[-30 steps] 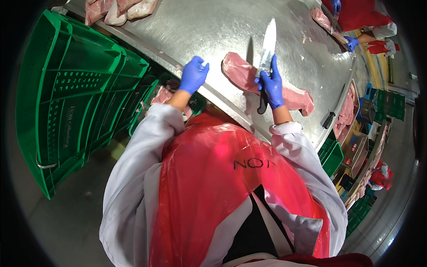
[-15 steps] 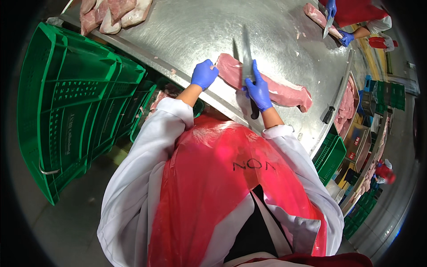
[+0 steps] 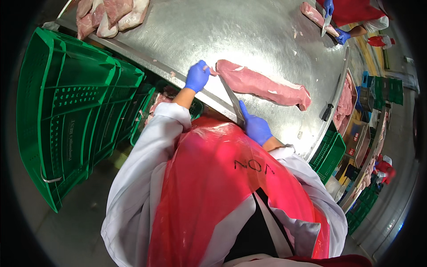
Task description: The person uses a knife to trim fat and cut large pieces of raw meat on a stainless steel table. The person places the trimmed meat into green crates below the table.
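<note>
A long pink piece of pork loin [image 3: 262,84] lies on the steel table [image 3: 191,40] in front of me, with a pale fat strip along its far side. My left hand [image 3: 197,76], in a blue glove, is closed on a small meat strip [image 3: 213,72] at the loin's left end. In my right hand [image 3: 257,126], also blue-gloved, is a knife [image 3: 231,99]; its handle is hidden in the grip. The blade slants up and left, its tip by the strip and the loin's left end.
Several pork pieces [image 3: 116,13] lie at the table's far left. Large green crates [image 3: 78,95] stand left of the table. Another knife [image 3: 327,112] hangs at the right edge, near a meat-filled container [image 3: 344,104]. Across the table, a co-worker's gloved hands [image 3: 342,36] cut meat.
My right hand has drawn the knife back toward me and off the loin, its blade swinging to point left. My left hand has shifted slightly left, with the meat strip now showing.
</note>
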The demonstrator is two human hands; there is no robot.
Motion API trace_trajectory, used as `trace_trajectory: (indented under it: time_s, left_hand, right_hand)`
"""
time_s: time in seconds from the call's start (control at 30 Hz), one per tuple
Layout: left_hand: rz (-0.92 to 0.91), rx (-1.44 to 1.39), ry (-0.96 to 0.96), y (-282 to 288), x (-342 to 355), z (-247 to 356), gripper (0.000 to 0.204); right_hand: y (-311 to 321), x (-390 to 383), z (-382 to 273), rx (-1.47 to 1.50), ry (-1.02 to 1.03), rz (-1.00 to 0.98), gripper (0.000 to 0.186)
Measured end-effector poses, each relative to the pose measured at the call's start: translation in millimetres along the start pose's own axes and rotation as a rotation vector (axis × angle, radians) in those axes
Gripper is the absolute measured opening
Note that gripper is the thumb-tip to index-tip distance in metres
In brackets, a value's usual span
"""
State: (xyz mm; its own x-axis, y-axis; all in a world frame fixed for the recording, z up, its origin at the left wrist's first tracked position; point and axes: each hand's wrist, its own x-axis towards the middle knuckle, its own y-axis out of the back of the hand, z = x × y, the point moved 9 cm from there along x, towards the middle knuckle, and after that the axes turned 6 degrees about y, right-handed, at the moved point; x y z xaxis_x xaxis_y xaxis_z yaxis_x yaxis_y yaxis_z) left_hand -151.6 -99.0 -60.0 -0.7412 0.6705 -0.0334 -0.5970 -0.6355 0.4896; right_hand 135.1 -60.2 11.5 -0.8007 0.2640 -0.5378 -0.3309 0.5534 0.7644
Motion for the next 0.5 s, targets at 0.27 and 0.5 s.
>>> trace_trajectory:
  time_s: [0.27, 0.5]
  left_hand:
    - [0.009, 0.040, -0.413, -10, 15, 90, 0.011]
    - [-0.226, 0.221, -0.634, -107, 19, 105, 0.014]
  right_hand:
    - [18, -104, 81, 0.474, -0.002, 0.281, 0.077]
    - [24, -140, 138, 0.745, -0.304, 0.557, 0.074]
